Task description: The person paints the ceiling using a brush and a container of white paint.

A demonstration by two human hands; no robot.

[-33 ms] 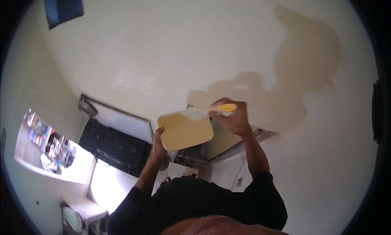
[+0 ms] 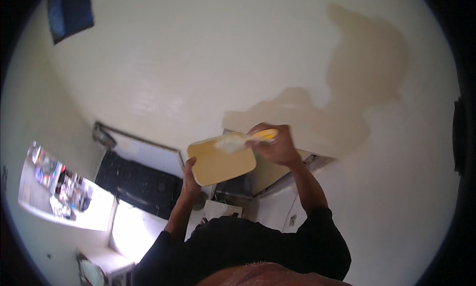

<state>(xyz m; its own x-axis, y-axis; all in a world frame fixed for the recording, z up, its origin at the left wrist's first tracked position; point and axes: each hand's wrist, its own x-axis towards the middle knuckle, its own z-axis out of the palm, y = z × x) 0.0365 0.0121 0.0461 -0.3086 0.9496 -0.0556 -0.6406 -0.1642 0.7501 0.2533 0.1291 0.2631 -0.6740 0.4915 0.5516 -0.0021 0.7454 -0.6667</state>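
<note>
My left hand (image 2: pixel 190 179) grips the left side of a pale yellow rectangular tub (image 2: pixel 218 169) with rounded corners, its thumb over the rim. The tub is tilted so that its inside shows. In my right hand (image 2: pixel 276 146) is a yellow-handled paintbrush (image 2: pixel 266 134), held between thumb and fingers. The brush's whitish head is blurred and lies over the upper right part of the tub's inside. Whether it touches the bottom, I cannot tell.
A large pale wall (image 2: pixel 198 63) rises ahead, with my shadow on its right. A black stove-like top (image 2: pixel 139 182) lies to the left, near a bright opening with cluttered shelves (image 2: pixel 62 184). A dark blue panel (image 2: pixel 72 13) hangs at the upper left.
The brush and my right hand have moved slightly left, further over the inside of the tub. The tub has shifted a little left and down in view.
</note>
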